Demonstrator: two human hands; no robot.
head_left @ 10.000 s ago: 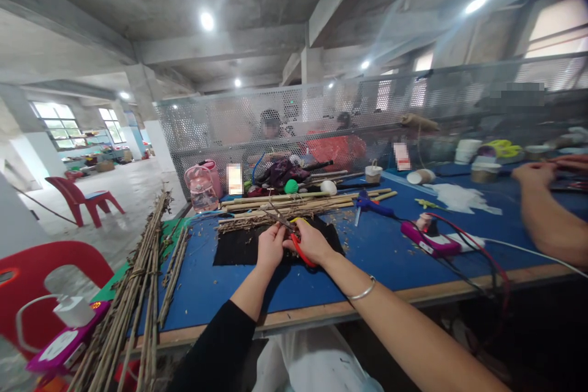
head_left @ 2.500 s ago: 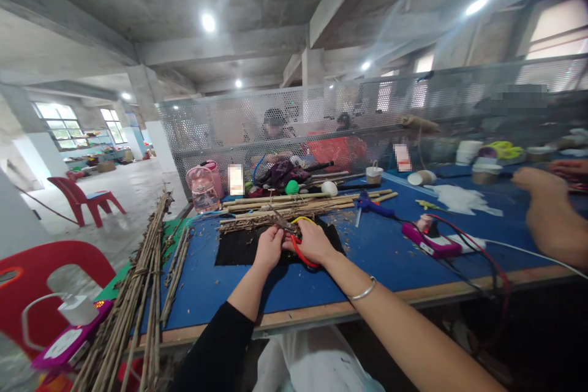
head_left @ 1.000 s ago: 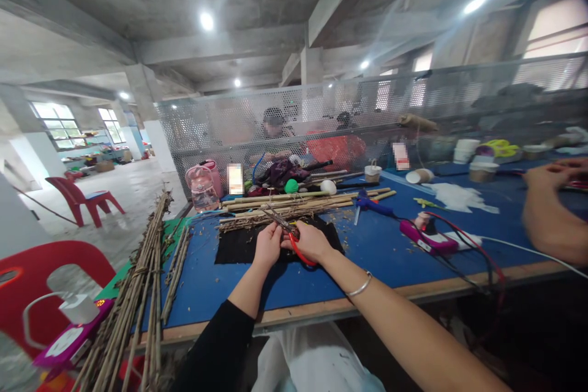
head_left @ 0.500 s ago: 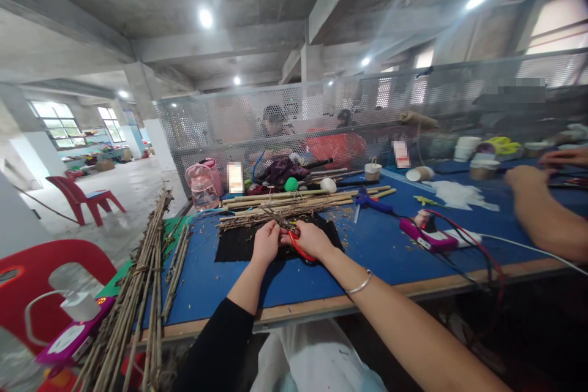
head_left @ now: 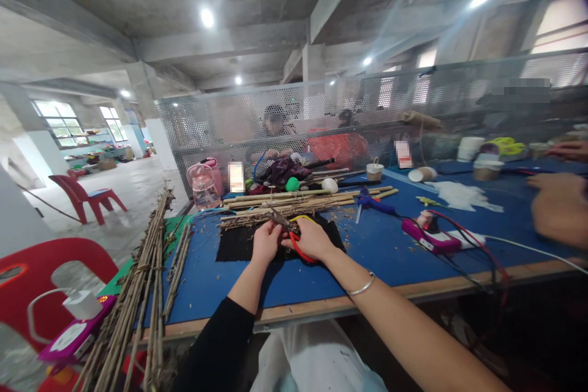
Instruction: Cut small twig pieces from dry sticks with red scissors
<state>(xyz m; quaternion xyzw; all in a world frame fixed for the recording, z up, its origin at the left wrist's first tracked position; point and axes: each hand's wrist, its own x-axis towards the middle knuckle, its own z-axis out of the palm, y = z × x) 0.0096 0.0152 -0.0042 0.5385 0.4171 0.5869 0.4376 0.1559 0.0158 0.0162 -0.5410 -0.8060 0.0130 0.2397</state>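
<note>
My right hand (head_left: 313, 239) is wrapped round the handles of a pair of scissors (head_left: 302, 250), red on one side with yellow showing above. The dark blades point up and to the left. Close beside them, my left hand (head_left: 266, 241) is closed in a pinch; what its fingers hold is too small to make out. Both hands are over a black cloth (head_left: 236, 245) on the blue tabletop (head_left: 211, 294). Just beyond lies a row of thin brown twigs (head_left: 243, 218), with smooth pale sticks (head_left: 316, 197) behind it.
A tall bundle of dry stalks (head_left: 144, 269) leans at the table's left end. To the right are a blue glue gun (head_left: 379, 203), a purple power strip (head_left: 432, 237) with cables, and a co-worker's arm (head_left: 558, 211). A perforated metal screen (head_left: 211, 128) stands behind.
The scissors have turned slightly, and more of the yellow handle shows now. My left hand stays nearly in place. The co-worker's arm at the right has shifted rightward.
</note>
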